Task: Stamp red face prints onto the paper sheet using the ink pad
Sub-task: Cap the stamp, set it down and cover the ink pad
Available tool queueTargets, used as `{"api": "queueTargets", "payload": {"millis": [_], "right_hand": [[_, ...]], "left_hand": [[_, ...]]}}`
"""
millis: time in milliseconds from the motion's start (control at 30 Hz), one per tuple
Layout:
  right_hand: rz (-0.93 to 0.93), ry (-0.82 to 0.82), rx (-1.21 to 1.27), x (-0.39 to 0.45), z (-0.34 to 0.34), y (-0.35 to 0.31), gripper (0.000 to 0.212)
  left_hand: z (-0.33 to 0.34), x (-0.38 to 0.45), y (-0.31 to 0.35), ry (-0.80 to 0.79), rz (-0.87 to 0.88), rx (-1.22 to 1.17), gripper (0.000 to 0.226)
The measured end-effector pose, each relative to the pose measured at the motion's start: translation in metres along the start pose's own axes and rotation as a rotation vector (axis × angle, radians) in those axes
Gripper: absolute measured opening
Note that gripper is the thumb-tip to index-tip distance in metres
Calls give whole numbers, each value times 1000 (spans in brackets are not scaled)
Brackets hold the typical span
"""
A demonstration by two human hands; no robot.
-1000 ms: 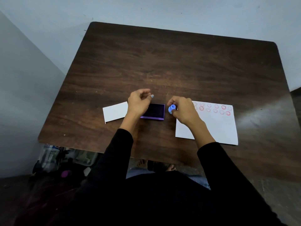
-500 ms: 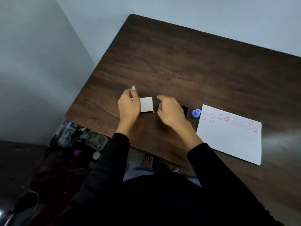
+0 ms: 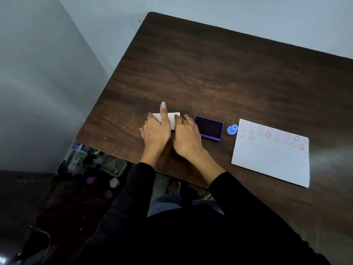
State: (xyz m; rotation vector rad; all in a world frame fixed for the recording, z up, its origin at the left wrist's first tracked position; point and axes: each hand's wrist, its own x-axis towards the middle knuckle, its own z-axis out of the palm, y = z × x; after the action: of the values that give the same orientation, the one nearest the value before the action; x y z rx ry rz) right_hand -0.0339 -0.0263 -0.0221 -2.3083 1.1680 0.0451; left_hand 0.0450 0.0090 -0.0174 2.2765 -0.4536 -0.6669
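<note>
On the dark brown wood-grain desk, the things lie in a row near its front edge, running left to right. Farthest left is a small white rectangular card, flat, its long axis along the row; most of it is covered by the hands. The left hand lies palm down on the card with its index finger stretched straight toward the far edge of the desk, the nail painted light blue; its grip is loose and flat, closed on nothing. The right hand lies just beside it, fingers spread flat, fingertips on the card's right end; its grip is likewise slack and empty. Both sleeves are black. Just right of the right hand sits the purple rectangular ink pad, uncovered, its dark inked face up, its long axis pointing away from the person and slightly left. Near it, apart from the pad, is the small light blue plastic stamp with a round knobbed shape, beside the sheet's upper left corner. Farthest right is the white paper sheet, flat and smooth, skewed on the desk, with rows of red round face prints across its far strip, some faint. Below the desk's left edge, blurred clutter lies on the floor.
</note>
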Motion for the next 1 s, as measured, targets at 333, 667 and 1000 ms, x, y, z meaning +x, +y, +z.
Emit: {"api": "queueTargets", "payload": {"millis": [333,667,1000], "right_hand": [[303,340,272,-16,-36,45,50],[400,376,284,-31,-26,69,46],[440,377,238,-35,-21,72,42]], "left_hand": [[37,-13,36,-131,274,-18,40],[54,-12,29,-240,270,34,50],[57,-11,28,-222,237,61,49]]}}
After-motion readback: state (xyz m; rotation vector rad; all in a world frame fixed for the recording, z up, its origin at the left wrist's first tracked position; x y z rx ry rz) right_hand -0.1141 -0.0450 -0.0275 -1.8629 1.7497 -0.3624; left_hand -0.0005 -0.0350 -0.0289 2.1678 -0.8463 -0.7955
